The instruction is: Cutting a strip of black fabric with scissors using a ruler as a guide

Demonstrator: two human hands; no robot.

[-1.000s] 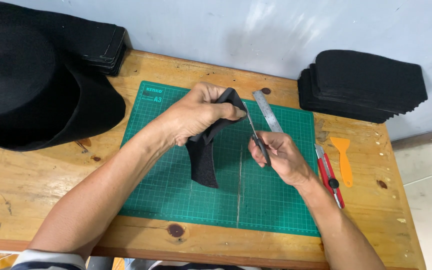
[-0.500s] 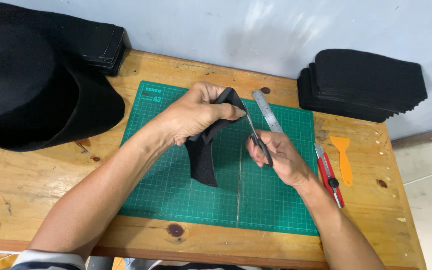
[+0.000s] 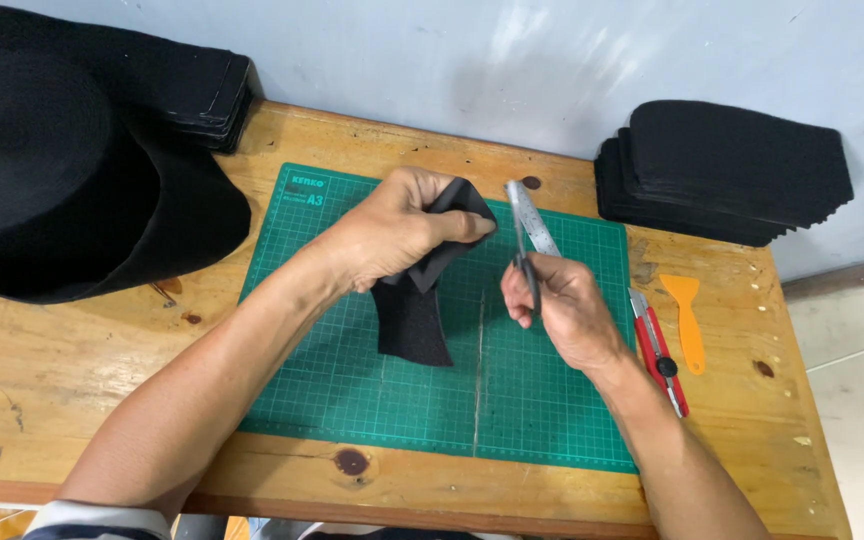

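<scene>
While left hand (image 3: 392,235) grips black felt (image 3: 414,315), right hand (image 3: 557,305) holds scissors (image 3: 524,262).

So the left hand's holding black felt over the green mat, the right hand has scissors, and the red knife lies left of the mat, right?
Not quite. The head view shows the red knife lying right of the green mat, beside an orange scraper. The rest holds: left hand grips black felt, right hand holds scissors.
</scene>
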